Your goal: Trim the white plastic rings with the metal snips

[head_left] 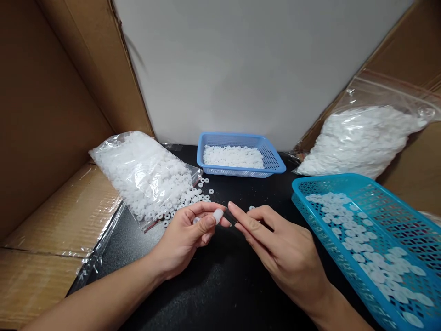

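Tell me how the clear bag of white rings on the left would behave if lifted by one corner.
The bag is probably floppy: thin film sags around its load. Likely hefty, being packed full. Its mouth looks open, with loose rings spilled beside it, so more may pour out.

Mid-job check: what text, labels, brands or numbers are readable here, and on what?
None readable. No print shows on the left bag, right bag, small blue basket, teal basket, cardboard or white board; the white piece in the left hand is plain.
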A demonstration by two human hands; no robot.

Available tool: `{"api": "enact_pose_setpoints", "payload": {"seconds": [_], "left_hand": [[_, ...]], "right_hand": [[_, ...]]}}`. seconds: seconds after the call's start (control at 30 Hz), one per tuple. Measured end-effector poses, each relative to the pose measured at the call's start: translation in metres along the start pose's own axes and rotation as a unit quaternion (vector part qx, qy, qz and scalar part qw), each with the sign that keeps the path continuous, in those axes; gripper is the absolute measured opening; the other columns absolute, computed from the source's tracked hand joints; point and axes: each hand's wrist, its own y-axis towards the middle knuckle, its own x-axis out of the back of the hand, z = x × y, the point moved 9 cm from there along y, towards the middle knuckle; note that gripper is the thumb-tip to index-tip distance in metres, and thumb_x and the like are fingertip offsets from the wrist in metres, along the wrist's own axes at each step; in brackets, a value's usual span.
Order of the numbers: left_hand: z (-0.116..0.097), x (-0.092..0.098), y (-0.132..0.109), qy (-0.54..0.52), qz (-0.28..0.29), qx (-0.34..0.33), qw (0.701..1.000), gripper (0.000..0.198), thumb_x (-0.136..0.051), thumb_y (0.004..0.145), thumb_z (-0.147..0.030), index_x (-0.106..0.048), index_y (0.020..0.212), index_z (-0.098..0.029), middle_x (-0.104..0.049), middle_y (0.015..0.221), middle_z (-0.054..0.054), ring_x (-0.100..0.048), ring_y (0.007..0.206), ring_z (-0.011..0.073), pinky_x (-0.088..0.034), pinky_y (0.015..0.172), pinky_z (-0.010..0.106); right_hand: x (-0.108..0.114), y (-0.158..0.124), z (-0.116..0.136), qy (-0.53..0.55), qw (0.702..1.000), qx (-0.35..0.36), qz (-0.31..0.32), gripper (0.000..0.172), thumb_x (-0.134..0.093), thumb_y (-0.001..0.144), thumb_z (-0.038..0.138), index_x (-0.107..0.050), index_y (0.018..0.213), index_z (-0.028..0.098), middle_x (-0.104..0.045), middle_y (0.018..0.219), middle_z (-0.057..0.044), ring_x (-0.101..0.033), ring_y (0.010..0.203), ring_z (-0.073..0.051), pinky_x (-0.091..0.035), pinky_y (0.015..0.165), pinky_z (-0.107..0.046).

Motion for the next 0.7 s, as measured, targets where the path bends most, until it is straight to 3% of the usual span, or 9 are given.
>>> {"api": "enact_pose_setpoints", "payload": {"seconds": [0.7], "left_hand": [[0.0015,-0.0017,-0.0018,0.014,0.013,0.007,1.000,0.029,-0.089,0.077,-0.040,-0.082,0.095,-0.018,-0.074,0.076,0.004,-0.040,0.050,0.0021,-0.021,0.048,0.020]], "right_hand": [[-0.0005,0.0016,0.0080,-0.060,0.998,0.029,0.005,0.034,-0.048,0.106,0.010,-0.070,0.132,0.015,-0.071,0.082,-0.004,-0.068,0.071,-0.013,-0.049,0.065,-0.023]]}}
